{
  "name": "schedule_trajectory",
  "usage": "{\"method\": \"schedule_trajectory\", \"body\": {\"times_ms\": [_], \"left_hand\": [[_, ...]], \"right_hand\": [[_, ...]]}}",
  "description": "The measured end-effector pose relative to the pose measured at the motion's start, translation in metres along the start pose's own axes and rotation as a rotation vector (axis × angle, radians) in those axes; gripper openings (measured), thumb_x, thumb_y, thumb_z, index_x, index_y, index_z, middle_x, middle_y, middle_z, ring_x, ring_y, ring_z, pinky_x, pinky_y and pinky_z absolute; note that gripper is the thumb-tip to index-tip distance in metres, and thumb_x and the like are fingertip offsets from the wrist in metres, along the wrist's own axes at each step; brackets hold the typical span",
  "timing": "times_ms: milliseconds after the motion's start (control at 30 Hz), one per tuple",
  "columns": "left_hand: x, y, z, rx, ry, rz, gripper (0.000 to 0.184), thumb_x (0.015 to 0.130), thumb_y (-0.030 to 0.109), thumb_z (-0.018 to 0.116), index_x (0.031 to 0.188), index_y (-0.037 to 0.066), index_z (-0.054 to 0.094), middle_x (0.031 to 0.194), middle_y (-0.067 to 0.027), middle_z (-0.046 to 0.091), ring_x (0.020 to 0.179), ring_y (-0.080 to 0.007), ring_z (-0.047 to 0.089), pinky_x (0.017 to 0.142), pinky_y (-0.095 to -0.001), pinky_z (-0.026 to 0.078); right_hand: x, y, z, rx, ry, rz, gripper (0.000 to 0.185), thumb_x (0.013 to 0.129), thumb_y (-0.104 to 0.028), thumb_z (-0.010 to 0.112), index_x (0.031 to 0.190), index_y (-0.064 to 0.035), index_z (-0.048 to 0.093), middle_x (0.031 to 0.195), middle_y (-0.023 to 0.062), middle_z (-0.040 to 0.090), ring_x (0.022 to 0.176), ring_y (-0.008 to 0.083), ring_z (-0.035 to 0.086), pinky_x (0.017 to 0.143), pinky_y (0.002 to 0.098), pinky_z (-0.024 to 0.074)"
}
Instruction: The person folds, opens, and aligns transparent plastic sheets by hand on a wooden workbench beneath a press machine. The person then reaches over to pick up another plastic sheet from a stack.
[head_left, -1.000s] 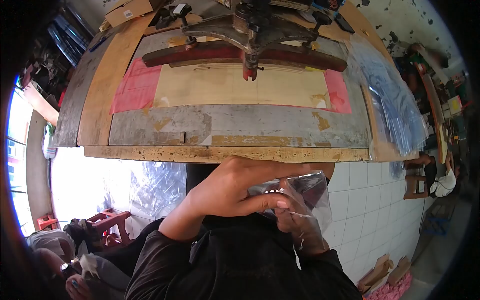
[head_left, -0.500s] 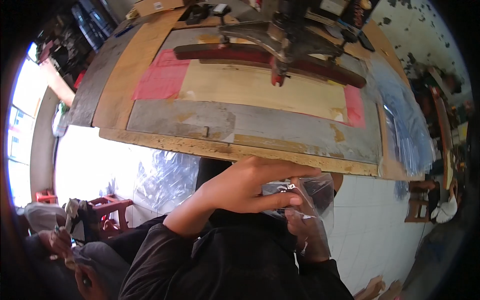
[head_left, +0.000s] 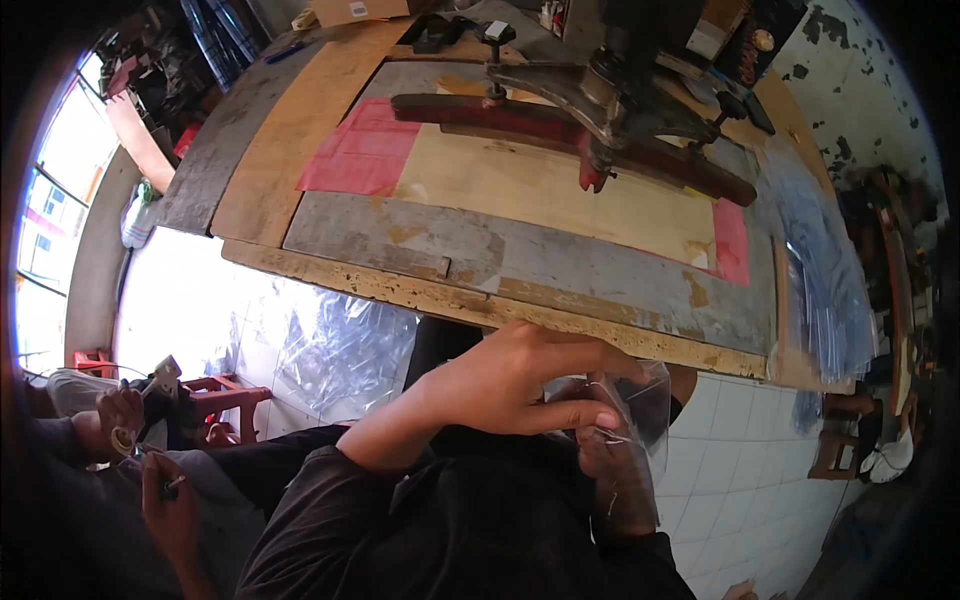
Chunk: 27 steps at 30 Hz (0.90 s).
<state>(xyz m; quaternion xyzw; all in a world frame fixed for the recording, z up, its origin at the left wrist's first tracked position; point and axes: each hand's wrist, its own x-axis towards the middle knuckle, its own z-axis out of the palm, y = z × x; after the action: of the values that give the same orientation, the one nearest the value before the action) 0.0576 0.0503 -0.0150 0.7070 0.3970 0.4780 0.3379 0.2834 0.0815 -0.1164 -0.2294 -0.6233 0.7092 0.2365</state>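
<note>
A clear plastic piece (head_left: 647,410) hangs between my hands, just in front of the worktable's front edge. My left hand (head_left: 520,378) reaches across from the left, its thumb and fingers closed on the plastic. Behind and partly under the clear sheet is my right hand (head_left: 602,458), with its fingers bent against the plastic. The sheet and the other hand hide part of those fingers. The plastic is folded or creased, and shiny highlights run along it.
The worktable's wooden edge (head_left: 400,290) carries a metal press (head_left: 600,110) over a cream sheet (head_left: 540,190) with pink ends. Clear plastic sheets (head_left: 825,270) lie at the right. Another person's hands (head_left: 165,490) are at lower left, by a red stool (head_left: 235,400).
The view has turned, so the table now slants down to the right. Both my hands keep hold of the plastic, with little finger movement. The other person's hands at lower left have moved up.
</note>
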Motion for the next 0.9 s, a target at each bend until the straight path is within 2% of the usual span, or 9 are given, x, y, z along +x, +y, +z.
{"method": "schedule_trajectory", "body": {"times_ms": [100, 300, 400, 467, 567, 900], "left_hand": [[-0.003, -0.001, 0.0, -0.038, -0.004, -0.036, 0.037, 0.091, 0.031, 0.08, 0.117, 0.005, 0.074, 0.119, -0.0145, 0.074, 0.105, -0.0338, 0.072, 0.09, -0.042, 0.056], [-0.003, -0.003, -0.001, 0.009, 0.054, 0.074, 0.028, 0.092, 0.027, 0.079, 0.108, 0.004, 0.074, 0.121, -0.0163, 0.074, 0.11, -0.0349, 0.072, 0.092, -0.0429, 0.057], [-0.006, 0.0, -0.002, -0.059, 0.033, -0.029, 0.024, 0.093, 0.024, 0.079, 0.104, 0.003, 0.073, 0.122, -0.0188, 0.073, 0.109, -0.0365, 0.073, 0.092, -0.0434, 0.058], [-0.004, -0.004, -0.001, -0.008, 0.105, 0.133, 0.022, 0.092, 0.022, 0.077, 0.104, 0.005, 0.07, 0.116, -0.0135, 0.074, 0.095, -0.0327, 0.075, 0.079, -0.0396, 0.059], [-0.005, -0.004, 0.0, -0.022, 0.102, 0.135, 0.022, 0.092, 0.022, 0.077, 0.103, 0.005, 0.07, 0.115, -0.0143, 0.074, 0.095, -0.0332, 0.074, 0.08, -0.0398, 0.059], [-0.006, -0.017, -0.002, -0.121, 0.126, 0.115, 0.019, 0.096, 0.018, 0.074, 0.106, 0.003, 0.069, 0.105, -0.0132, 0.075, 0.092, -0.0314, 0.075, 0.081, -0.0378, 0.058]], "right_hand": [[-0.002, 0.004, -0.002, 0.001, -0.024, -0.004, 0.098, 0.093, -0.052, 0.069, 0.161, 0.003, 0.025, 0.128, 0.0115, 0.056, 0.112, 0.0193, 0.056, 0.094, 0.0368, 0.0455], [0.0, 0.007, -0.002, -0.034, -0.009, -0.056, 0.088, 0.096, -0.047, 0.065, 0.159, 0.0027, 0.03, 0.131, 0.0151, 0.056, 0.117, 0.0232, 0.056, 0.097, 0.0393, 0.0449], [0.002, 0.006, -0.002, -0.054, -0.003, -0.092, 0.083, 0.097, -0.044, 0.063, 0.158, 0.0026, 0.032, 0.133, 0.0169, 0.056, 0.119, 0.0252, 0.056, 0.099, 0.0406, 0.0447], [0.005, 0.005, -0.002, -0.069, 0.004, -0.12, 0.08, 0.098, -0.042, 0.062, 0.157, 0.0025, 0.033, 0.134, 0.018, 0.056, 0.12, 0.0265, 0.056, 0.1, 0.0414, 0.0445], [0.008, 0.003, -0.002, -0.099, 0.014, -0.172, 0.075, 0.099, -0.039, 0.06, 0.156, 0.0023, 0.035, 0.136, 0.0198, 0.056, 0.122, 0.0285, 0.056, 0.102, 0.0427, 0.0442], [0.022, -0.001, 0.005, -0.313, 0.058, -0.533, 0.06, 0.103, -0.029, 0.053, 0.153, 0.0019, 0.042, 0.141, 0.0257, 0.056, 0.13, 0.0351, 0.056, 0.107, 0.0469, 0.0432]]}}
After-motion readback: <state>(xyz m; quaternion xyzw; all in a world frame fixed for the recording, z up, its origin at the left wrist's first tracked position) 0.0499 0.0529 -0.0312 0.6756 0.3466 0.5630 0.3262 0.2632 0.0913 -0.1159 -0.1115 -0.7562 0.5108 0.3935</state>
